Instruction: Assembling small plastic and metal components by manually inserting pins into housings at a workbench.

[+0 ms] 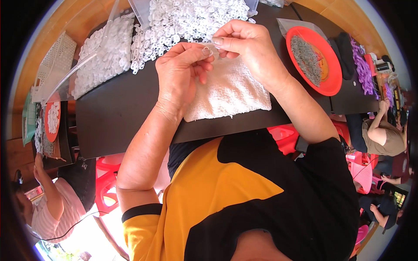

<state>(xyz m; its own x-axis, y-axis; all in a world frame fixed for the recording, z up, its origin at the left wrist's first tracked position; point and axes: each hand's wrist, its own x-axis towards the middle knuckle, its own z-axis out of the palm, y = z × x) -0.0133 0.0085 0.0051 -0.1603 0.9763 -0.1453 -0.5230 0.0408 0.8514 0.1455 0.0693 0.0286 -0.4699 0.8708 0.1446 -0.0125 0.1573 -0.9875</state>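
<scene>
My left hand (180,71) is raised over a white terry towel (230,95), its thumb and forefinger pinching a small clear-white plastic clip (208,51). Close beside it, my right hand (246,45) is also closed in a pinch, fingertips almost touching the clip. Whatever lies between the right fingertips is too small to make out. Just beyond both hands spreads a heap of similar white plastic clips (187,19). To the right, a red plate (333,65) holds a pile of small grey metal pieces (305,58).
A clear bag of white pieces (104,56) lies at the left of the dark table (117,117). Dark cloth (345,56) and purple pieces (361,65) are beyond the plate. One person (56,204) sits at left, others at right. Red chairs (106,178) stand below.
</scene>
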